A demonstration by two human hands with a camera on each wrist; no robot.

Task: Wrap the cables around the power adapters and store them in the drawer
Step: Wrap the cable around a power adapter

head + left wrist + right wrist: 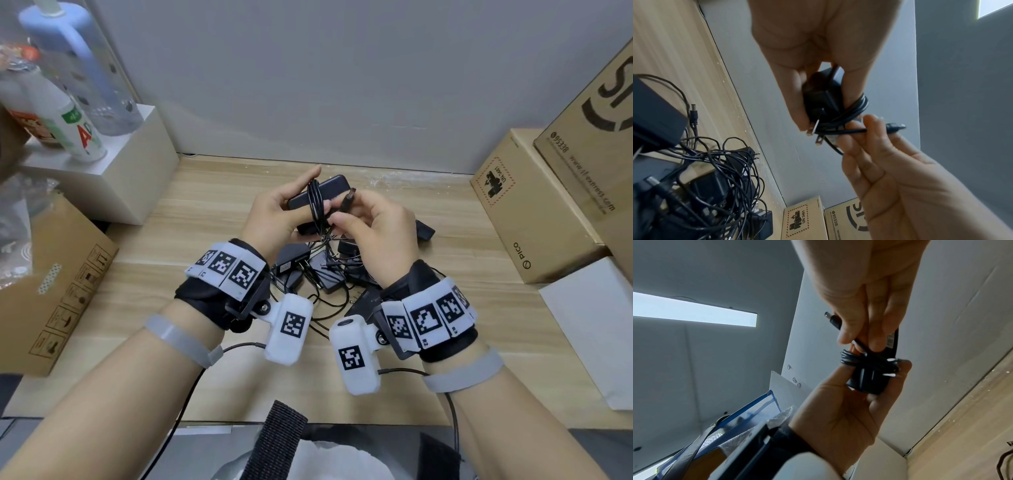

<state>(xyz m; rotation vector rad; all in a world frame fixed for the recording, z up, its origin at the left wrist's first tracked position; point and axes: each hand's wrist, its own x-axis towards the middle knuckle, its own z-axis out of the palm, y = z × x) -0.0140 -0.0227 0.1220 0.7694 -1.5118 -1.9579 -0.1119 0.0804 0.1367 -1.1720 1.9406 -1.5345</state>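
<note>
Several turns of cable (pixel 315 205) are already lying around the black power adapter (pixel 320 196), which the left hand (pixel 274 219) is gripping above the wooden desk (pixel 212 192), its thumb pressing the coils at about twelve o'clock of the tangled adapter pile (pixel 318 270). The right hand (pixel 380 226) is pinching the free end just behind the barrel plug (pixel 349 198). To finish well, I judge it should be keeping that tail taut and tucking it under a coil; no drawer is showing.
</note>
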